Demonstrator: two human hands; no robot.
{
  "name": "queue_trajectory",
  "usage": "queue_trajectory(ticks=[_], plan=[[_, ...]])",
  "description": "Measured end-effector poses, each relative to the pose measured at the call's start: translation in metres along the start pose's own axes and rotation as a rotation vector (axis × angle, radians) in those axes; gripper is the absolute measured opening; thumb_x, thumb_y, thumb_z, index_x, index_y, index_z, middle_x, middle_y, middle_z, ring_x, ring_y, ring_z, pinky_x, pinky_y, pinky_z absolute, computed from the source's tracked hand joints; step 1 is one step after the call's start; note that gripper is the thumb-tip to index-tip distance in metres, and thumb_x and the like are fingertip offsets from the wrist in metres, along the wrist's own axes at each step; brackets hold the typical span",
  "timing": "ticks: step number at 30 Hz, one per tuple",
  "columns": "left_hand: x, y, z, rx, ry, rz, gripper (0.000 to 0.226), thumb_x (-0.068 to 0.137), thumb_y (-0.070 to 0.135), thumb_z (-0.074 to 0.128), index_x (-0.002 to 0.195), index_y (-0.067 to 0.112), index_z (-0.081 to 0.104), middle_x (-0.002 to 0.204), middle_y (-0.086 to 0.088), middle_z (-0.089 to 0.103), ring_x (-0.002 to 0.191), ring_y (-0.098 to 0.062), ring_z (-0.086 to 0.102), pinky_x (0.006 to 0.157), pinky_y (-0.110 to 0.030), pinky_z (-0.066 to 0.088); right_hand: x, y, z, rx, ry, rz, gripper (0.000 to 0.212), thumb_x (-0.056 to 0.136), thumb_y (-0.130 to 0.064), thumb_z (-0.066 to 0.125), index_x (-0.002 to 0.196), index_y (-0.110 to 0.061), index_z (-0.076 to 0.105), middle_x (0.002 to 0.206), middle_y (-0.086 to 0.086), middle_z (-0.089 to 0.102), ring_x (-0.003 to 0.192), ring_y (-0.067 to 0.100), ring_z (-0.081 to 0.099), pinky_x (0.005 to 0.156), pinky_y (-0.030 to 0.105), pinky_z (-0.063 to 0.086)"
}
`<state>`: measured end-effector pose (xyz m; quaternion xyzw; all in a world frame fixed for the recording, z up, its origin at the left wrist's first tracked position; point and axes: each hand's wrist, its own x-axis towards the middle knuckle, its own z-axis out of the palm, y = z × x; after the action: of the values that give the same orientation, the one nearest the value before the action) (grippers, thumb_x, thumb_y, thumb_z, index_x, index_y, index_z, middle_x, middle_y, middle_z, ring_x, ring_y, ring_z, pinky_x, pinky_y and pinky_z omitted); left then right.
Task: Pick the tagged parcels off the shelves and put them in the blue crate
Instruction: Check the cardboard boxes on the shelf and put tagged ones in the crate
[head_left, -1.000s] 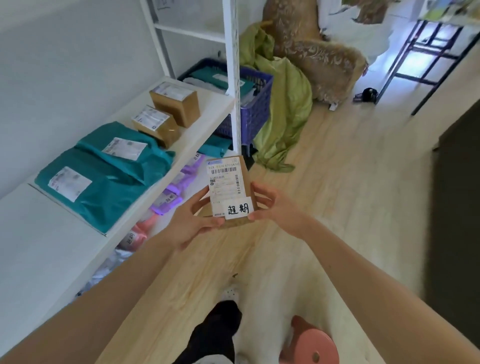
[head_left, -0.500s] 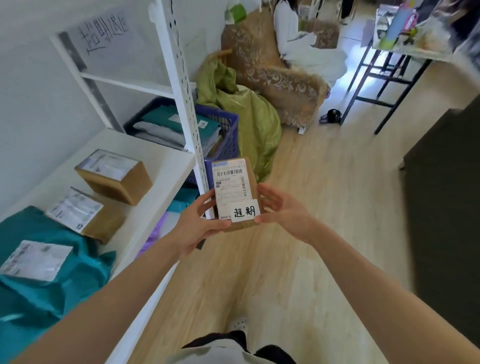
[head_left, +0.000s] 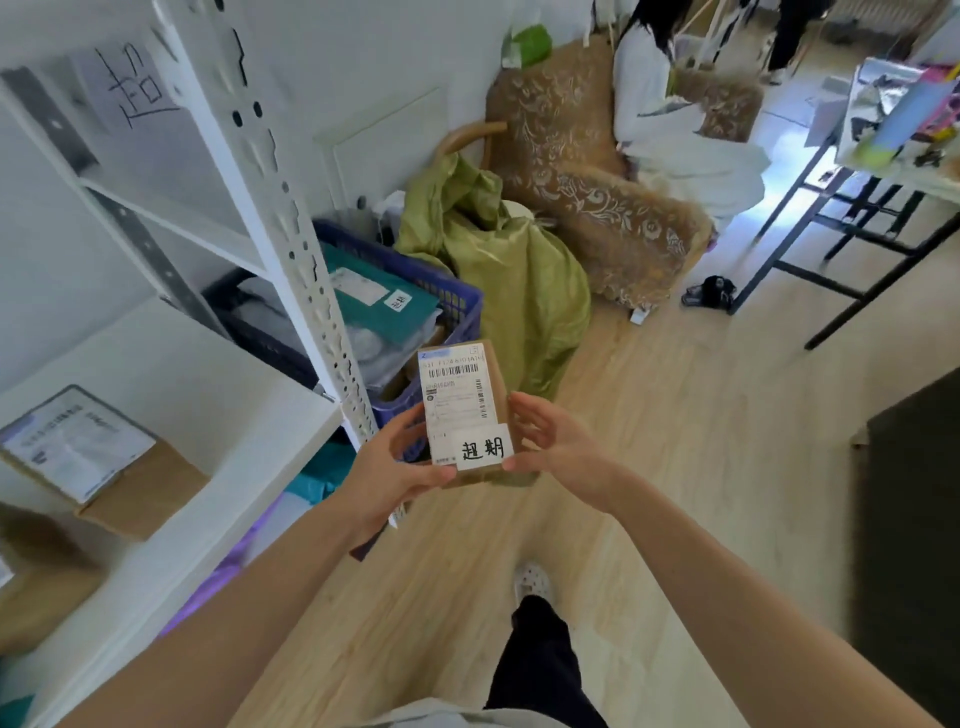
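Observation:
I hold a small brown cardboard parcel (head_left: 462, 395) upright in front of me, with a white shipping label and a white handwritten tag at its bottom. My left hand (head_left: 395, 467) grips its lower left edge with thumb on the front. My right hand (head_left: 553, 447) holds its right side, fingers curled behind it. The blue crate (head_left: 457, 301) stands on the floor just beyond the shelf post, with teal and grey bagged parcels inside, one bearing a tag.
A white metal shelf unit (head_left: 280, 228) runs along my left, with a brown box (head_left: 109, 467) on its board. A green sack (head_left: 509, 275), a brown armchair (head_left: 597, 197) with a seated person, and a black-framed table (head_left: 841, 218) lie ahead.
I have walked forward along the shelf toward the blue crate, still carrying the parcel in both hands. The teal bags on the shelf have passed out of view behind me.

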<state>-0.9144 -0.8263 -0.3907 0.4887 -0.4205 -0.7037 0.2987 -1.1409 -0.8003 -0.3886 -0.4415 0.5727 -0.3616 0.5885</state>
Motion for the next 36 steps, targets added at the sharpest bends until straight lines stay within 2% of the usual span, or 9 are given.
queue_trajectory(ticks=[2, 6, 10, 16, 22, 27, 29, 33, 36], plan=[[0.029, 0.01, 0.018, -0.012, 0.045, 0.001, 0.095, 0.059, -0.005, 0.084, 0.135, 0.033, 0.042, 0.131, 0.003, 0.054, 0.125, -0.025, 0.051, 0.09, -0.048, 0.054, 0.03, -0.006, -0.031, -0.006, -0.038, 0.009, 0.093, 0.066, 0.018, 0.074, 0.146, -0.007, 0.034, 0.146, 0.001, 0.042, 0.127, 0.011, 0.047, 0.09, 0.016, 0.049], [0.081, 0.036, 0.055, -0.062, 0.135, -0.013, 0.102, 0.051, 0.002, 0.085, 0.138, 0.031, 0.042, 0.127, 0.003, 0.059, 0.118, -0.022, 0.058, 0.09, -0.046, 0.054, 0.09, -0.024, -0.086, -0.037, -0.129, 0.014, 0.093, 0.066, 0.015, 0.075, 0.146, -0.009, 0.034, 0.148, 0.001, 0.041, 0.117, 0.003, 0.054, 0.101, 0.029, 0.047], [0.127, 0.052, 0.079, -0.137, 0.254, -0.022, 0.092, 0.064, -0.01, 0.079, 0.139, 0.029, 0.042, 0.118, 0.006, 0.064, 0.114, -0.022, 0.061, 0.093, -0.048, 0.052, 0.143, -0.04, -0.122, -0.028, -0.205, 0.032, 0.088, 0.07, 0.014, 0.073, 0.146, -0.01, 0.036, 0.147, 0.0, 0.043, 0.122, 0.022, 0.055, 0.101, 0.046, 0.047], [0.173, 0.069, 0.08, -0.215, 0.382, -0.078, 0.069, 0.08, -0.007, 0.067, 0.131, 0.034, 0.045, 0.115, -0.002, 0.068, 0.108, -0.026, 0.064, 0.095, -0.051, 0.05, 0.206, -0.057, -0.139, 0.039, -0.334, 0.106, 0.078, 0.074, 0.018, 0.068, 0.138, -0.021, 0.044, 0.132, -0.011, 0.052, 0.114, 0.026, 0.061, 0.089, 0.043, 0.054], [0.219, 0.096, 0.056, -0.242, 0.457, -0.136, 0.061, 0.09, 0.006, 0.061, 0.14, 0.031, 0.036, 0.111, -0.009, 0.07, 0.096, -0.027, 0.069, 0.075, -0.041, 0.058, 0.257, -0.075, -0.138, 0.051, -0.391, 0.155, 0.083, 0.076, 0.015, 0.068, 0.145, -0.021, 0.037, 0.131, -0.013, 0.052, 0.115, 0.021, 0.061, 0.096, 0.048, 0.05], [0.27, 0.132, 0.025, -0.223, 0.503, -0.095, 0.049, 0.091, 0.013, 0.061, 0.13, 0.036, 0.041, 0.101, -0.002, 0.072, 0.091, -0.022, 0.07, 0.084, -0.045, 0.056, 0.308, -0.104, -0.135, 0.047, -0.421, 0.171, 0.081, 0.077, 0.015, 0.066, 0.144, -0.021, 0.038, 0.123, -0.017, 0.057, 0.114, 0.019, 0.061, 0.092, 0.041, 0.053], [0.295, 0.148, 0.01, -0.247, 0.535, -0.075, 0.044, 0.092, 0.015, 0.061, 0.127, 0.035, 0.044, 0.098, -0.002, 0.072, 0.086, -0.022, 0.071, 0.082, -0.042, 0.057, 0.332, -0.118, -0.135, 0.003, -0.447, 0.165, 0.081, 0.077, 0.015, 0.066, 0.145, -0.021, 0.037, 0.128, -0.013, 0.057, 0.113, 0.016, 0.062, 0.088, 0.037, 0.054], [0.332, 0.174, -0.016, -0.212, 0.571, -0.042, 0.037, 0.094, 0.023, 0.058, 0.128, 0.031, 0.047, 0.101, -0.003, 0.072, 0.093, -0.023, 0.069, 0.086, -0.042, 0.055, 0.368, -0.141, -0.135, -0.032, -0.476, 0.18, 0.082, 0.079, 0.016, 0.063, 0.147, -0.018, 0.034, 0.143, -0.007, 0.048, 0.114, 0.014, 0.06, 0.086, 0.034, 0.056], [0.355, 0.194, -0.036, -0.212, 0.587, -0.013, 0.038, 0.093, 0.024, 0.059, 0.128, 0.034, 0.046, 0.096, -0.001, 0.071, 0.089, -0.019, 0.068, 0.082, -0.038, 0.054, 0.397, -0.156, -0.136, -0.064, -0.53, 0.181, 0.081, 0.079, 0.017, 0.062, 0.146, -0.02, 0.035, 0.132, -0.014, 0.055, 0.114, 0.016, 0.061, 0.086, 0.035, 0.055]])
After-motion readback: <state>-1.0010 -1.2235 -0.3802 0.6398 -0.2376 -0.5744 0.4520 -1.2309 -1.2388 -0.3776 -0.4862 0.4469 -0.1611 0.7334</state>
